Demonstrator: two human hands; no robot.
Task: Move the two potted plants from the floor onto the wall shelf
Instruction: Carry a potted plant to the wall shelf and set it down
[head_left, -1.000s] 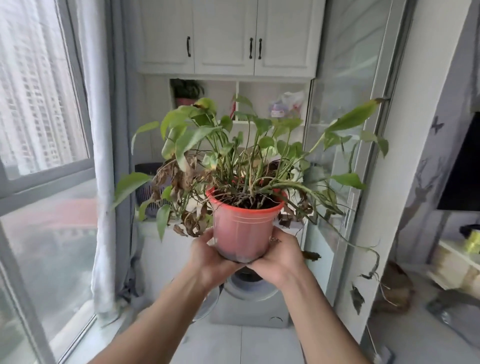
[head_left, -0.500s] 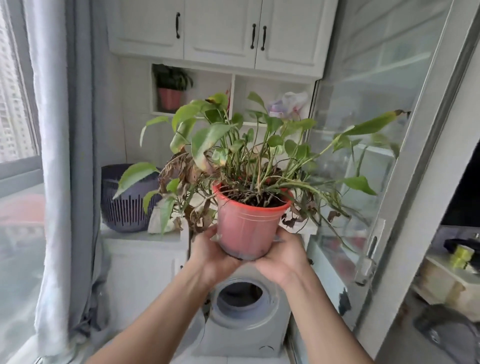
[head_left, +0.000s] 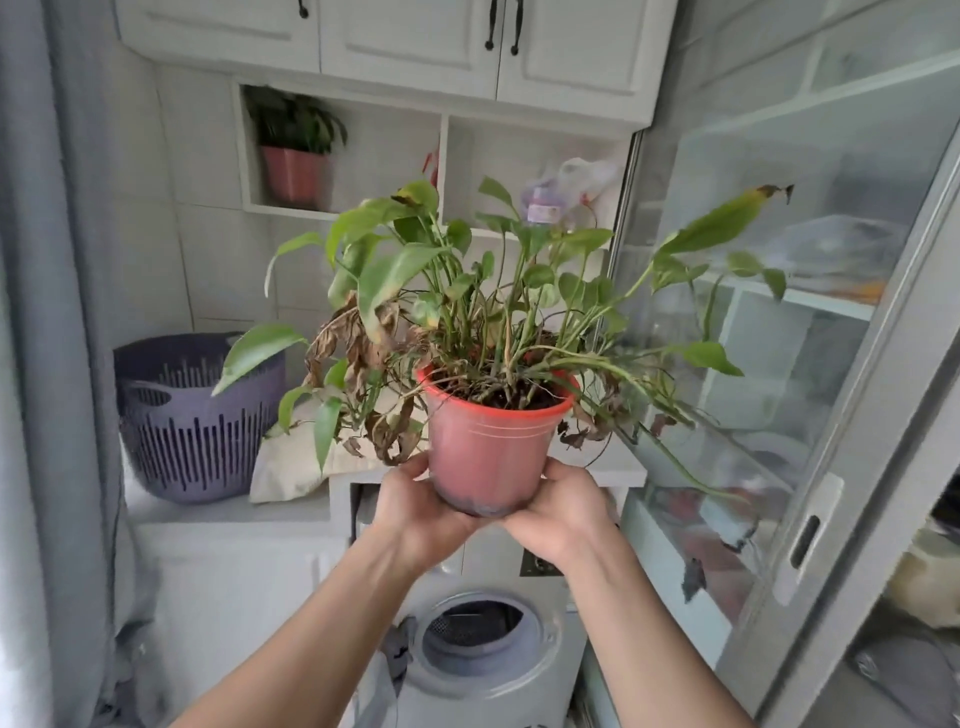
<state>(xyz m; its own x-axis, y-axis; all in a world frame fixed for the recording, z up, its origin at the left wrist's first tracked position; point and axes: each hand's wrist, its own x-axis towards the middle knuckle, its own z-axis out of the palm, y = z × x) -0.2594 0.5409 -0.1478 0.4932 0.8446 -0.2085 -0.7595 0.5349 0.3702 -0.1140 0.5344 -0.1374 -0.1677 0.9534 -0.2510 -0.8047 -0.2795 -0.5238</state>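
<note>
Both hands lift a potted plant in front of the wall shelf.

The wall shelf (head_left: 291, 210) spans 11 to 1 o'clock under white cabinets (head_left: 410, 41); its left compartment holds a second potted plant (head_left: 293, 171) in a pink pot. A washing machine (head_left: 483, 644) sits at 6 o'clock, a purple laundry basket (head_left: 192, 421) at 9 o'clock on the tabletop (head_left: 228, 512). At centre, the held potted plant (head_left: 488, 447) stands upright in its red pot, clear of the shelf. The left hand (head_left: 415, 512) and right hand (head_left: 563, 512) are wrapped around the pot's base.
</note>
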